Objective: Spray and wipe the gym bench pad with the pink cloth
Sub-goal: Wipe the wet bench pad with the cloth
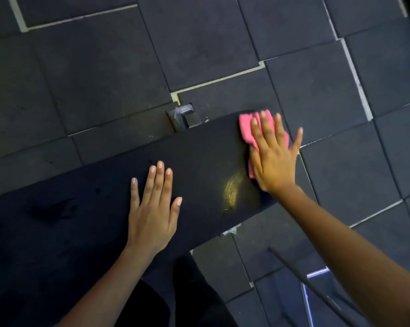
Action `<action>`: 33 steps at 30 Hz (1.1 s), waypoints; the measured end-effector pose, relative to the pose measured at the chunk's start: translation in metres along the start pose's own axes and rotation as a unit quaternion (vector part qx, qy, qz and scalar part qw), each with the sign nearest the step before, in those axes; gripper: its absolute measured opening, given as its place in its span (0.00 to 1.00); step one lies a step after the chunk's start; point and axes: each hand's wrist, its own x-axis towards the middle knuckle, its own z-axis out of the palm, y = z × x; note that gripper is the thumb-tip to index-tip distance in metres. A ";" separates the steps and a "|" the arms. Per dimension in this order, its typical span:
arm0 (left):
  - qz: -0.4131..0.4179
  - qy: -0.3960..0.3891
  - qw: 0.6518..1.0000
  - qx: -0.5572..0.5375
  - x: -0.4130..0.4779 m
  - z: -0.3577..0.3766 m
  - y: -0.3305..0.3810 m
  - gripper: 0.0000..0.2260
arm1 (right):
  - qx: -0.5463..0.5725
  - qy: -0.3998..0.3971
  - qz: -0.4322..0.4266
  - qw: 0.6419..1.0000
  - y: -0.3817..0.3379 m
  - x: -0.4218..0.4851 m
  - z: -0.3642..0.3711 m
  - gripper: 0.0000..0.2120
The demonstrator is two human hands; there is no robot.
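The black gym bench pad (199, 156) runs from the lower left up to the right across the view. My right hand (273, 156) lies flat with fingers spread on the pink cloth (246, 128), pressing it onto the pad's far right end. My left hand (153, 208) rests flat and empty on the middle of the pad, fingers slightly apart. A shiny wet streak (232, 192) shows on the pad just left of my right wrist. No spray bottle is in view.
Dark rubber floor tiles (199, 43) with pale seams surround the bench. A metal bench bracket (182, 116) sticks out behind the pad. A thin dark bar (317, 291) slants across the lower right floor. My dark-clothed legs (187, 298) stand at the pad's near edge.
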 end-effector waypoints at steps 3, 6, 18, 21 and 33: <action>0.000 0.001 1.000 -0.013 -0.001 0.001 0.007 0.26 | 0.013 0.005 0.005 1.000 -0.012 -0.062 0.011 0.28; 0.011 -0.001 1.000 -0.020 -0.006 0.004 0.018 0.26 | 0.064 -0.001 -0.017 0.998 -0.047 -0.083 0.019 0.28; 0.012 -0.021 1.000 0.007 -0.008 -0.005 0.017 0.26 | 0.148 0.034 0.139 0.979 0.001 -0.087 0.022 0.28; -0.004 -0.011 1.000 -0.001 -0.006 -0.002 0.013 0.26 | 0.188 0.022 0.067 0.980 -0.039 -0.131 0.030 0.28; -0.028 -0.004 1.000 -0.005 -0.046 -0.001 -0.024 0.26 | 0.195 0.066 0.126 0.971 -0.053 -0.076 0.023 0.27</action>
